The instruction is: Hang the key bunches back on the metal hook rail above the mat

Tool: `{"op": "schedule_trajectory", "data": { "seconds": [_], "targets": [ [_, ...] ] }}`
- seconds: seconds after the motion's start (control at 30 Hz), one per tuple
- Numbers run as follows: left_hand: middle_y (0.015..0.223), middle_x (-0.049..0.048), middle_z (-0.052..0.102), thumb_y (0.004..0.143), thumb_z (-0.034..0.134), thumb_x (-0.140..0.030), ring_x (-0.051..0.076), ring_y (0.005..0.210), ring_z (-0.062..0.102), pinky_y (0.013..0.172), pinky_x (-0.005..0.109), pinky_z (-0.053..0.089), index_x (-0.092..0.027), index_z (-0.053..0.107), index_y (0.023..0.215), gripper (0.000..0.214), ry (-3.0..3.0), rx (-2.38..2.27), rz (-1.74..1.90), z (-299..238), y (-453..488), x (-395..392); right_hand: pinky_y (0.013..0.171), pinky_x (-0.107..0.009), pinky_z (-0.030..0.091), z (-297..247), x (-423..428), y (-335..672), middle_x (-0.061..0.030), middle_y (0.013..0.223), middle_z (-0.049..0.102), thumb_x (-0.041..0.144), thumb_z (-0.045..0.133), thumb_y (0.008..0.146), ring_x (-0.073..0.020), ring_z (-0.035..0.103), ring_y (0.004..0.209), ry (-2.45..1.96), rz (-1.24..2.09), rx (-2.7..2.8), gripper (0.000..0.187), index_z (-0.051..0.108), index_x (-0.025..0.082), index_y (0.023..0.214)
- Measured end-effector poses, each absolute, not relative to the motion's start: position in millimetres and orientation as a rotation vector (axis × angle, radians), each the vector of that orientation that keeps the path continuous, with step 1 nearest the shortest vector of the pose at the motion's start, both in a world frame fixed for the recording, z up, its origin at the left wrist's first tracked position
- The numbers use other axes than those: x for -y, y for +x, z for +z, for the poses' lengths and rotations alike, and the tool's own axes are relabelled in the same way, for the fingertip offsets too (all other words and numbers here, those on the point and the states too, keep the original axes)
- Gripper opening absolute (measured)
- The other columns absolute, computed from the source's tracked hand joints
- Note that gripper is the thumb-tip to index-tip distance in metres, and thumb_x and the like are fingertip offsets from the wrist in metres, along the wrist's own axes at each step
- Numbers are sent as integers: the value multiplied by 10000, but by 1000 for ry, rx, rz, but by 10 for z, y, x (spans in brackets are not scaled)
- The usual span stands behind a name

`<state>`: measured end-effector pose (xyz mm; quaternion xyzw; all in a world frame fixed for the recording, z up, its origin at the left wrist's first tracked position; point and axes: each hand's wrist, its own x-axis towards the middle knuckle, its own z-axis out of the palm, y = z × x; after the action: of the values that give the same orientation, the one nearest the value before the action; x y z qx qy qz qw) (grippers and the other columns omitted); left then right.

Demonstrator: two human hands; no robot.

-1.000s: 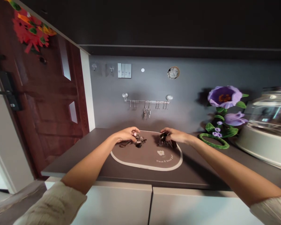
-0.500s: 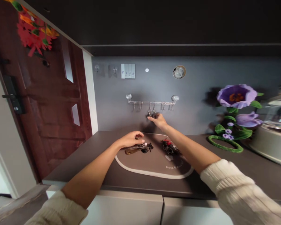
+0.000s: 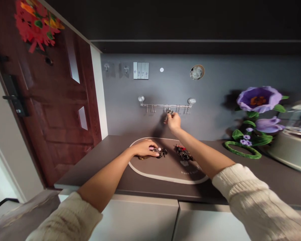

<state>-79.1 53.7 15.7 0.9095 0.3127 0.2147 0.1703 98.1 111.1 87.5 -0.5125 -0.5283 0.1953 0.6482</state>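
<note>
You're facing a grey wall (image 3: 215, 87) w/ a white switch panel (image 3: 140, 70) up high and a dark upper cabinet (image 3: 190, 20) overhead. A dark countertop (image 3: 100, 160) runs L to R over pale cabinet fronts (image 3: 145, 221). On your left there's a red-brown door (image 3: 52, 110) w/ a black handle (image 3: 13, 97) and a red paper flower (image 3: 36, 21) near its top. On the right, a purple fabric flower (image 3: 259, 99) stands by the wall. Light's soft.

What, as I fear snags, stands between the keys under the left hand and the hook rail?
Nothing visible: only mat and wall lie between those keys and the hook rail; the right hand holds hanging keys there.
</note>
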Motion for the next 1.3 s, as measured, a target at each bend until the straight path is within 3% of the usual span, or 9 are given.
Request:
{"op": "schedule_trajectory", "data": {
  "seconds": [0.17,0.3,0.53,0.73,0.97,1.13,1.3],
  "targets": [
    [908,6,627,639,616,-478,141,797,551,693,225,397,-201,635,961,425,2493,-966,624,139,-783,-549,480,-219,486,1169,-1132,933,22,659,486,223,452,816,-84,513,499,-1012,453,1105,45,424,193,834],
    [816,11,614,658,612,-423,124,724,537,637,219,399,-158,622,958,401,2376,-1021,744,90,-756,-607,478,-225,471,1236,-973,935,37,609,481,249,501,792,-72,489,468,-924,521,1229,106,426,186,750],
    [796,43,629,742,535,-214,113,692,557,644,224,434,-121,613,912,209,2098,-1138,1044,52,-735,-654,485,-215,393,685,-428,1146,4,590,549,415,601,704,-80,465,501,-1016,641,1882,288,585,133,762],
    [801,53,641,743,551,-210,127,714,585,681,243,455,-132,604,909,191,1983,-1160,1089,39,-777,-672,731,-290,428,363,-228,1271,-79,942,639,445,572,722,-168,573,810,-1260,420,1966,385,614,160,978],
    [867,65,622,680,621,-242,141,772,557,743,272,443,-135,607,930,272,1987,-1195,1179,158,-798,-589,700,-286,421,271,-223,1353,-38,806,651,458,520,744,-160,564,746,-1229,463,1840,334,642,164,846],
    [917,47,581,655,654,-253,106,791,528,771,260,420,-156,559,991,363,1839,-939,1268,287,-792,-445,725,-283,413,437,-119,1331,-43,837,650,354,597,694,-139,553,737,-1144,658,1782,253,640,161,852],
    [640,-35,513,653,677,-328,52,571,485,597,198,391,-148,505,783,282,1603,-545,1222,403,-726,-257,682,-245,424,660,52,1245,-41,841,642,281,647,662,-109,556,703,-768,1167,1653,237,621,162,865]
  ]
}}
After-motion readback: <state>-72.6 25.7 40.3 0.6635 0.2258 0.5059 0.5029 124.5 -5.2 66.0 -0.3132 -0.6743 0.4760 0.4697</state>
